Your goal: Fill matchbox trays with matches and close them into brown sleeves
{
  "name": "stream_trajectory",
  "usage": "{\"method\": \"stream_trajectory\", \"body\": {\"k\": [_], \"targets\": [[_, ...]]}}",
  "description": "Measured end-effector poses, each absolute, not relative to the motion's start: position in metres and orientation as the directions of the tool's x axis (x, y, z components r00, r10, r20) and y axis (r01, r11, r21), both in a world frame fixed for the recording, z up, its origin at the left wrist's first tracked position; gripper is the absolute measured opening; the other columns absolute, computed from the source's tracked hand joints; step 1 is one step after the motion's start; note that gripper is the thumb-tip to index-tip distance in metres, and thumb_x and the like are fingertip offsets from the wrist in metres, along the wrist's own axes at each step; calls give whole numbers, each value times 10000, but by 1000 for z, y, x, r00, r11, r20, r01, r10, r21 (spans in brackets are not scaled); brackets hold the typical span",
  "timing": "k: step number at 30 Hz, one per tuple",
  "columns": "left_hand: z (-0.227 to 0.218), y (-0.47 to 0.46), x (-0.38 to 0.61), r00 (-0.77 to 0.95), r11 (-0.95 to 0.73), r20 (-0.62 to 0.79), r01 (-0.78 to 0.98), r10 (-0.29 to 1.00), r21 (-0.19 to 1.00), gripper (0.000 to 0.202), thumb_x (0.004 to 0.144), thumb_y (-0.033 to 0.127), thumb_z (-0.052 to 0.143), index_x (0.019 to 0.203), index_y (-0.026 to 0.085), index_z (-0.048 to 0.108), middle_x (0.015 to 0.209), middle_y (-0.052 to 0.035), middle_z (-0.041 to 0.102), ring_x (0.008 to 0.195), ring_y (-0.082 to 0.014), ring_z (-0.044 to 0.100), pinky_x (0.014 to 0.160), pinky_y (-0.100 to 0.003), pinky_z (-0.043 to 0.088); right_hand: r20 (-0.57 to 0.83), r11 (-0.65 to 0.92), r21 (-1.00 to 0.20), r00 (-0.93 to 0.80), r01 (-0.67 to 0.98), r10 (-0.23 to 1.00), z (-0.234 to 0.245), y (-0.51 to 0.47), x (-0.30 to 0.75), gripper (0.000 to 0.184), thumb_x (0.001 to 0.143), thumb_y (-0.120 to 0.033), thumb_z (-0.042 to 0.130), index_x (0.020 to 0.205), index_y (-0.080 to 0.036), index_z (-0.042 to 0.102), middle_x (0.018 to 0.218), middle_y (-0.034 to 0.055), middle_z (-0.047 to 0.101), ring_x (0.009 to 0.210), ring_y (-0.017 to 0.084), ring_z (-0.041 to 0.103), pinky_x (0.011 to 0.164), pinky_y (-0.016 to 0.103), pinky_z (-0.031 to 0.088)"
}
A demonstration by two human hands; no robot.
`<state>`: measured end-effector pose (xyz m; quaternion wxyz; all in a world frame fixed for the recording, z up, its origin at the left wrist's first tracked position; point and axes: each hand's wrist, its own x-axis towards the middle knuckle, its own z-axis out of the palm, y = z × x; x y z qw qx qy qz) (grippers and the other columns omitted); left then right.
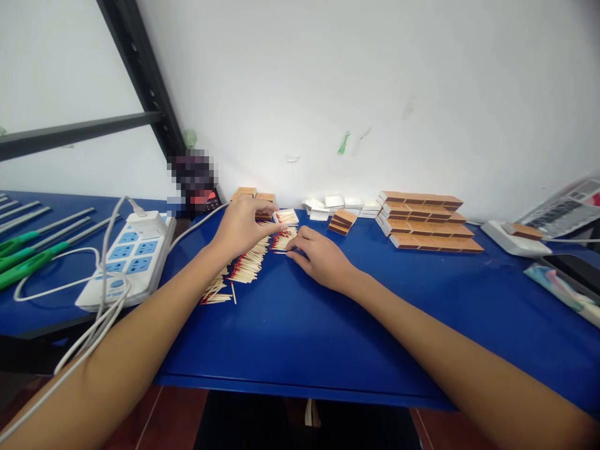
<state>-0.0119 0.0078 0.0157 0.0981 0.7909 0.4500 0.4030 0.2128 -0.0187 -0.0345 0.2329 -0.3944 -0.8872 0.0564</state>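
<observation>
Since we're going left to right, first up is the white power strip (157,253) at the left end of our blue tabletop (328,337). Next, our left hand (244,224) has thumb and fingers pinched on the left end of a matchbox tray (295,219) with matches in it, close to the back edge. The match pile (248,265) slants from there toward the front edge. Our right hand (325,255) is curled narrow at the pile's right side; one match (280,252) pokes out left of its fingertips, lying roughly parallel to the front edge, but we can't tell if it's gripped. From those fingertips the tray is just toward the back edge, long side running mostly left-right, with the left hand nearer. Further right along the back edge: white trays (334,201), then stacked matchboxes (429,242).
</observation>
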Motion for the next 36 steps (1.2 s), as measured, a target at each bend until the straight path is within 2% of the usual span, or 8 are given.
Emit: {"method": "stream_trajectory", "body": {"k": [9,16,19,25,28,32,36], "targets": [[15,10,-15,292,-584,545,641,786,498,306,796,436,921,1001,228,831,987,-50,831,884,-253,758,848,-400,603,329,675,-316,-590,667,738,-34,-17,214,79,1038,-184,600,973,-188,643,1031,71,611,921,205,596,860,349,494],[16,14,-16,435,-625,544,746,718,229,287,819,393,911,1027,216,822,924,-61,790,929,-277,664,865,-406,496,385,680,-252,-574,688,723,-24,-19,227,81,1065,-212,581,1016,-193,642,1060,82,620,935,213,595,843,343,479],[15,14,-15,491,-640,499,747,714,182,309,815,420,915,1025,213,818,922,-63,785,928,-273,646,869,-399,481,408,678,-200,-569,707,714,-17,-21,233,75,1066,-217,585,1034,-191,647,1073,89,631,945,222,601,832,343,472],[15,11,-11,524,-695,503,676,687,245,302,792,382,939,1024,227,824,966,-58,813,926,-264,666,880,-394,484,514,651,-131,-510,748,690,-8,-23,236,135,1091,-257,530,1062,-194,646,1096,114,634,971,254,611,816,356,473],[15,6,-7,534,-712,497,637,684,295,308,783,417,944,1017,251,831,973,-43,817,922,-256,671,862,-383,483,544,617,-111,-472,779,694,-8,-21,237,156,1094,-257,511,1051,-193,646,1093,125,628,976,269,615,804,364,468],[12,1,-2,517,-705,496,618,698,348,300,766,438,950,1007,296,840,935,-18,811,904,-247,667,859,-382,492,540,600,-118,-456,792,708,-9,-20,238,145,1087,-243,515,1038,-196,643,1081,123,623,966,268,614,782,360,460],[11,-2,0,484,-696,507,570,713,436,329,752,453,955,1029,312,845,976,-12,819,910,-239,685,865,-386,514,539,608,-147,-452,780,710,-10,-20,238,106,1076,-247,544,1064,-202,640,1090,113,624,947,255,605,771,352,446]]}}
